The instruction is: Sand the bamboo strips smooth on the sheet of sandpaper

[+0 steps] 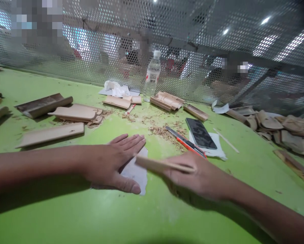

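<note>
My left hand (116, 162) lies flat with its fingers stretched out on a pale sheet of paper or cloth (139, 173) on the green table. Just right of it, my right hand (189, 173) grips a curved bamboo piece (157, 165), held above the table and slightly blurred. Beyond my right hand, an orange utility knife (186, 141) with its blade showing lies among wood shavings (164, 134). A dark phone (200, 133) rests on a white tissue (219, 145) beside the knife.
Bamboo pieces (52, 134) lie at the left, with more (167, 100) near a water bottle (152, 76) at the back. A crumpled tissue (116, 88) sits left of the bottle. At the right is a heap of bamboo pieces (291, 130). A perforated metal screen (103, 44) stands behind the table.
</note>
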Demonstrator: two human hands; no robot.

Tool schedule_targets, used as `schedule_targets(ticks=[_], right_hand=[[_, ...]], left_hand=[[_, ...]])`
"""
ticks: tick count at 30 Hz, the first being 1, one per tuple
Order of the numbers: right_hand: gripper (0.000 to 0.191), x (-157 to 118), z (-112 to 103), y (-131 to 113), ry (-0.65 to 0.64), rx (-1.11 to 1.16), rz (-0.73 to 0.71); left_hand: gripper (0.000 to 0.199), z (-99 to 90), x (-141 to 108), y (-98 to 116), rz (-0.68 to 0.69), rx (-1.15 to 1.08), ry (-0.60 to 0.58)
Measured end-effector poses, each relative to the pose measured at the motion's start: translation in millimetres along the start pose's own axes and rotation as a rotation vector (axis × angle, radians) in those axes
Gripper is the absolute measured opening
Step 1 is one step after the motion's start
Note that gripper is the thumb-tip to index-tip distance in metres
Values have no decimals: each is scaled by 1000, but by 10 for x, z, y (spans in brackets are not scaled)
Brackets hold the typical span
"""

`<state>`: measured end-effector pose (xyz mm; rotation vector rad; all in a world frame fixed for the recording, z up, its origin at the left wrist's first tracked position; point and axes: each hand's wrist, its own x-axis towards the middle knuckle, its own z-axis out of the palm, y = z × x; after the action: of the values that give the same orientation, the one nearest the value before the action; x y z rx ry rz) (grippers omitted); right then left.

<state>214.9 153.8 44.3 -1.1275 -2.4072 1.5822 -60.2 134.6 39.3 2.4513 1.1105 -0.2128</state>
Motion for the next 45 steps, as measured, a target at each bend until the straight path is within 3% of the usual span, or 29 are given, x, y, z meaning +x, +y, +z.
schedule_targets(ticks=[2, 6, 9, 12, 13, 16, 17, 18, 19, 21, 22, 25, 27, 32, 39, 45], right_hand=[[27, -3, 2, 13, -51, 45, 27], [21, 2, 0, 33, 77, -66, -6], [15, -16, 46, -12, 17, -213, -122], [22, -89, 70, -137, -33, -380, -157], [33, -128, 47, -177, -64, -416, -140], [96, -267, -177, -176, -143, -453, -84], [100, -305, -302, -113, -86, -463, -78], [89, -332, -444, -13, 36, -492, -78], [76, -344, -593, 119, 248, -544, -45], [70, -330, -869, 442, 700, -674, 50], [72, -309, -978, 608, 812, -718, 84], [68, -249, -1138, 981, 798, -713, 167], [61, -232, -1133, 1073, 746, -691, 181], [57, -226, -1070, 1011, 728, -642, 197], [66, -276, -1196, 1090, 802, -406, 279], [76, -305, -1244, 1236, 663, -213, 352]], left_hand=[[118, -4, 0, 1, 1, -13, -5], [119, -23, -3, 17, -22, -6, -20], [121, -34, -15, 26, -25, -17, -17], [125, -31, -25, 24, -46, -12, -4], [127, -26, -23, 21, -41, -11, 16], [115, 0, 4, 10, 83, -15, 93], [99, 11, 17, 8, 153, -17, 101], [82, 22, 31, 5, 221, -20, 106], [69, 33, 43, 4, 275, -24, 109], [57, 50, 59, 2, 339, -32, 121], [56, 56, 64, 1, 349, -35, 128], [56, 61, 68, 0, 355, -30, 132], [56, 57, 68, -1, 354, -20, 121], [55, 55, 69, -1, 354, -4, 112], [53, 98, 92, -30, 379, -19, 153], [54, 117, 111, -63, 394, 4, 151]])
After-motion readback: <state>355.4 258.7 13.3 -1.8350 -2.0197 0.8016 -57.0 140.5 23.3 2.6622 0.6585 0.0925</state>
